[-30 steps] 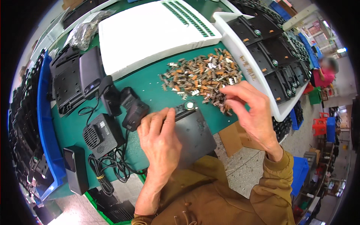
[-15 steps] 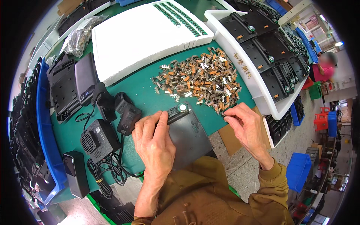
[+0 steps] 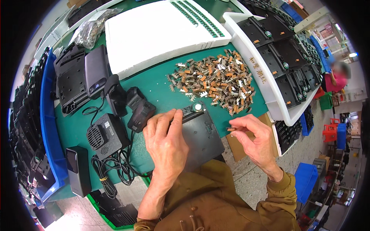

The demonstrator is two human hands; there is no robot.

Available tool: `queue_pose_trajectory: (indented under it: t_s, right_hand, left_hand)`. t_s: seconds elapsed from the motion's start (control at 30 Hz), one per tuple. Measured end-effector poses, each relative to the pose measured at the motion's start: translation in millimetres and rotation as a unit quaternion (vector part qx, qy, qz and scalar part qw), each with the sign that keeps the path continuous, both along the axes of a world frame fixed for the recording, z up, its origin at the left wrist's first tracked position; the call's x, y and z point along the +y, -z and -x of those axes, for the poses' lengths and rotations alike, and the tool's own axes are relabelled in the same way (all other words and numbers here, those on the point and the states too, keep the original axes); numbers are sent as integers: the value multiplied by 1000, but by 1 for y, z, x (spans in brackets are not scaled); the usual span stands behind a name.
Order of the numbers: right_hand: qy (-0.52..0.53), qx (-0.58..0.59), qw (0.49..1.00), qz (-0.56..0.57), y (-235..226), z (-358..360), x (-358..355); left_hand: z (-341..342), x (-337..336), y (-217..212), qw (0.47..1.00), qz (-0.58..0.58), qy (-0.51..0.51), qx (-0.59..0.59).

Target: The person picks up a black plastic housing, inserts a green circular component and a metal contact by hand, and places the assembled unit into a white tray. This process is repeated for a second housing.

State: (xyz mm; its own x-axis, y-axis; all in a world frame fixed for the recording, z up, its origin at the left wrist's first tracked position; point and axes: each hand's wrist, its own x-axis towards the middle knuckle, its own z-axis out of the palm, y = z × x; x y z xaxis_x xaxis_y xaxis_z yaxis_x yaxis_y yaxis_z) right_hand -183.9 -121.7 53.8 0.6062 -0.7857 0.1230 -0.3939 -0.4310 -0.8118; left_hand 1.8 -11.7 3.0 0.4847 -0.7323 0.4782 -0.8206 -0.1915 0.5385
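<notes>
On the near edge of the green table lies a flat black plastic panel (image 3: 204, 136), with a round silver part at its far corner. My left hand (image 3: 165, 148) bends over the panel's left side, its fingertips at the far-left edge; the thumb is hidden. To the right of the panel, my right hand (image 3: 252, 138) is raised with thumb and forefinger closed on a small slide switch (image 3: 231, 129), brownish with metal pins. A loose pile of similar switches (image 3: 216, 81), orange, grey and white, spreads beyond both hands.
White foam board (image 3: 158, 34) with rows of green parts stands behind the pile. A white tray (image 3: 266, 82) of black panels flanks it on the right. At left are a power bank (image 3: 78, 171), a black speaker-like box (image 3: 108, 135), coiled cables (image 3: 104, 181) and a blue bin (image 3: 48, 127).
My right hand has drawn back from the pile's near edge with a switch now visible between its fingertips. My left hand stays on the panel. The whole view has shifted slightly.
</notes>
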Motion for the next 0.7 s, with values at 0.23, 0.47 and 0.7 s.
queue_pose_trajectory:
  t_s: [0.23, 0.47, 0.7]
  right_hand:
    - [-90, 17, 994, -67, 1, -2, -4]
    - [-171, 85, 981, 36, -7, -14, -10]
    - [-209, 98, 970, 74, -7, -27, -15]
  left_hand:
    - [0, 1, 1, 1000, 2, -2, 4]
    - [1, 0, -1, 1000, 5, -1, 9]
    - [1, 0, 0, 1000, 5, -5, 8]
